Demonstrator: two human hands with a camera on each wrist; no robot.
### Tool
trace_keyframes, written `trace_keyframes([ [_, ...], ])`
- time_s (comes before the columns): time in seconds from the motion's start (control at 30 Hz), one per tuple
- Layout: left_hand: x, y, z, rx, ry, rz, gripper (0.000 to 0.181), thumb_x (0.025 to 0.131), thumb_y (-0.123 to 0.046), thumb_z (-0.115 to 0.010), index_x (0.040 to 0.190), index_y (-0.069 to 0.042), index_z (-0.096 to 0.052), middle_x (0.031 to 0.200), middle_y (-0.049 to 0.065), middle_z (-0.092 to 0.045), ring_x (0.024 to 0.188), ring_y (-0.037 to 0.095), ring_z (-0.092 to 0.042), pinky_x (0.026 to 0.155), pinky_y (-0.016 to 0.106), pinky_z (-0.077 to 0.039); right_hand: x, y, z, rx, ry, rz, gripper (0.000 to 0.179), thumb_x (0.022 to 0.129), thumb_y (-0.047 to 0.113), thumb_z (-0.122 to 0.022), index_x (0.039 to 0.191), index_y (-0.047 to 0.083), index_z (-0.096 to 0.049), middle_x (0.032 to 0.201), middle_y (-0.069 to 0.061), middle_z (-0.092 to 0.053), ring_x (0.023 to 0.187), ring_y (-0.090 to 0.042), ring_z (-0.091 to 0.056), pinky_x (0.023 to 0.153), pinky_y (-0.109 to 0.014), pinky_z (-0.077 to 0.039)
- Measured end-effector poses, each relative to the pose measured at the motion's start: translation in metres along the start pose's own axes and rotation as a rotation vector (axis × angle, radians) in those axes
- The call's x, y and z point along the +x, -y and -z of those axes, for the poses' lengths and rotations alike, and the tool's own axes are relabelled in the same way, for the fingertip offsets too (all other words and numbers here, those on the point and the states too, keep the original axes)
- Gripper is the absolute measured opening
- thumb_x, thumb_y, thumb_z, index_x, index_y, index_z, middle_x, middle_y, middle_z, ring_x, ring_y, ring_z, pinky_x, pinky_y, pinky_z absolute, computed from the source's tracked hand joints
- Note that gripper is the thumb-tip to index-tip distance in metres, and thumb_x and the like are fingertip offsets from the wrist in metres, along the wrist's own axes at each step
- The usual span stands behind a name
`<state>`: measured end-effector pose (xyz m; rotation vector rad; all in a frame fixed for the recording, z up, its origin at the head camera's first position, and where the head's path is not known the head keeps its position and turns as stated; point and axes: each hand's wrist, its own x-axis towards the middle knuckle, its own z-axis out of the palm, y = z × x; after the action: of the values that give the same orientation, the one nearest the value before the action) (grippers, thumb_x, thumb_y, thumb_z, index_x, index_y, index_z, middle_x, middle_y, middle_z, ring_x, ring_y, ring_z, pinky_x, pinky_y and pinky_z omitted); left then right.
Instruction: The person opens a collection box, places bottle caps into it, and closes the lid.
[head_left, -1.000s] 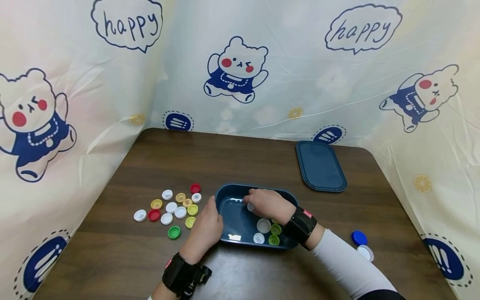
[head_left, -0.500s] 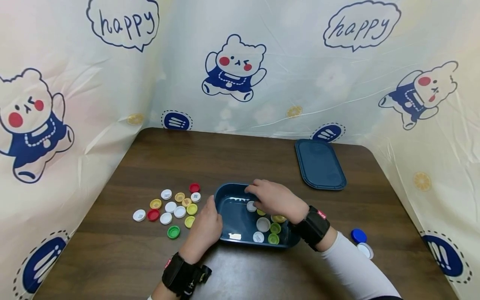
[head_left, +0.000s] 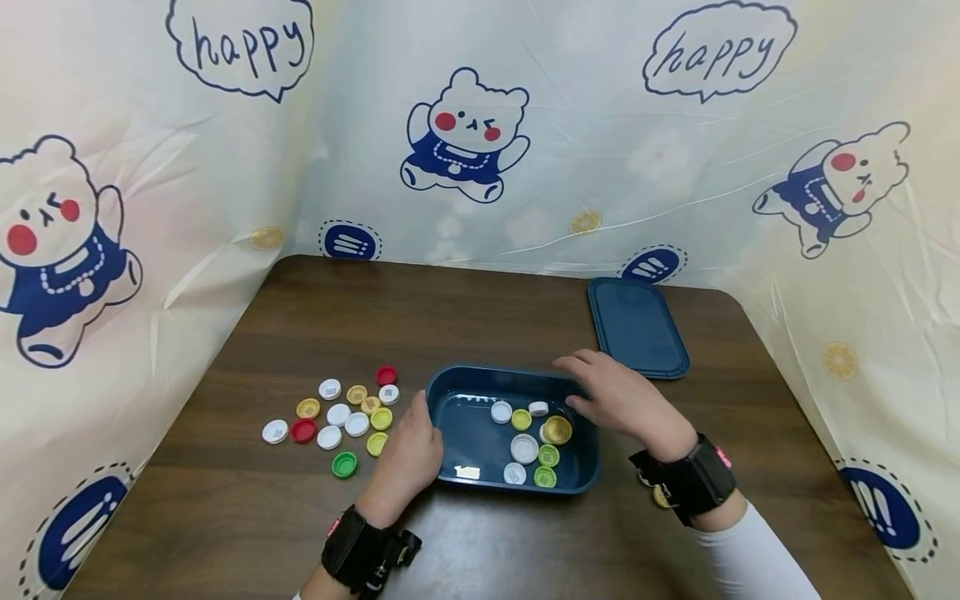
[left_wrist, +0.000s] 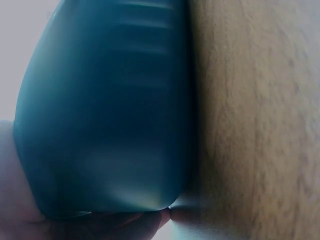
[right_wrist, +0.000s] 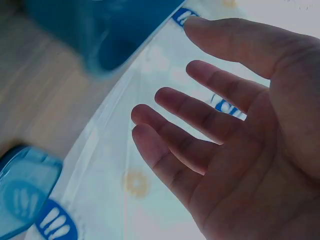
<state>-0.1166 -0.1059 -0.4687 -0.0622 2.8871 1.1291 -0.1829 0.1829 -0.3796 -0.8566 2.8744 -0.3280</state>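
A dark blue rectangular box (head_left: pixel 480 383) stands on the table with several white, yellow and green bottle caps inside, among them a large white cap (head_left: pixel 524 449) and a gold one (head_left: pixel 557 430). My left hand (head_left: pixel 408 450) holds the box at its left end; in the left wrist view the fingers (left_wrist: pixel 115 226) reach down round the end wall, and the thumb is hidden. My right hand (head_left: pixel 626 396) hovers over the box's right rim, with nothing in its grasp. In the right wrist view its fingers (right_wrist: pixel 200 117) are spread and loosely extended.
Several loose caps lie left of the box, including a green cap (head_left: pixel 344 465), a red cap (head_left: pixel 303 431) and a white cap (head_left: pixel 275 431). A blue lid (head_left: pixel 637 325) lies at the back right of the table (head_left: pixel 450 308). A printed curtain (head_left: pixel 585 150) surrounds the table.
My right hand has let go of a white cap inside the box and moved right to the rim, uncovering more caps. Its arm now covers the blue and white caps at right. My left hand stays put.
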Motion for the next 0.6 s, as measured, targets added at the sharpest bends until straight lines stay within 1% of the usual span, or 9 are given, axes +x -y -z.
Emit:
trace_keyframes([
  [0.1,0.000,0.000,0.001,0.005,-0.002,-0.004,0.053,0.100,-0.002,-0.049,0.148,0.012,-0.031,0.143,0.031,-0.050,0.127,0.042,-0.055,0.102,0.059,-0.048,-0.016,-0.016,0.000,0.036,0.000,-0.051,0.055,0.092,0.017,-0.075,0.142,0.007,-0.056,0.138,-0.017,-0.058,0.125,-0.036,-0.057,0.099,-0.054,-0.050],
  [0.23,0.001,0.000,0.003,0.014,-0.011,-0.008,0.053,0.100,-0.002,-0.049,0.147,0.012,-0.031,0.142,0.031,-0.050,0.126,0.042,-0.056,0.101,0.059,-0.048,-0.038,-0.042,-0.003,0.090,0.001,-0.134,0.059,0.093,0.015,-0.072,0.147,0.005,-0.049,0.143,-0.024,-0.052,0.131,-0.044,-0.050,0.101,-0.060,-0.046],
  [0.3,0.001,0.001,0.002,0.007,-0.005,-0.004,0.052,0.100,-0.002,-0.049,0.147,0.012,-0.031,0.142,0.031,-0.050,0.127,0.042,-0.055,0.102,0.059,-0.047,-0.050,-0.056,-0.006,0.106,0.003,-0.170,0.061,0.093,0.014,-0.071,0.149,0.004,-0.046,0.145,-0.027,-0.050,0.132,-0.047,-0.048,0.102,-0.062,-0.044],
  [0.43,0.000,0.001,-0.001,-0.006,0.010,0.004,0.052,0.100,-0.002,-0.048,0.147,0.011,-0.031,0.143,0.030,-0.050,0.127,0.041,-0.055,0.102,0.059,-0.047,-0.077,-0.081,-0.013,0.121,0.005,-0.237,0.061,0.092,0.012,-0.072,0.147,0.000,-0.047,0.142,-0.032,-0.050,0.128,-0.051,-0.049,0.100,-0.064,-0.044],
  [0.6,0.001,0.001,-0.001,0.009,-0.011,-0.020,0.050,0.099,-0.001,-0.050,0.145,0.011,-0.034,0.138,0.030,-0.053,0.122,0.041,-0.058,0.099,0.059,-0.050,-0.111,-0.107,-0.026,0.129,-0.009,-0.332,0.060,0.092,0.013,-0.070,0.144,-0.004,-0.047,0.138,-0.035,-0.050,0.125,-0.055,-0.048,0.096,-0.066,-0.044],
])
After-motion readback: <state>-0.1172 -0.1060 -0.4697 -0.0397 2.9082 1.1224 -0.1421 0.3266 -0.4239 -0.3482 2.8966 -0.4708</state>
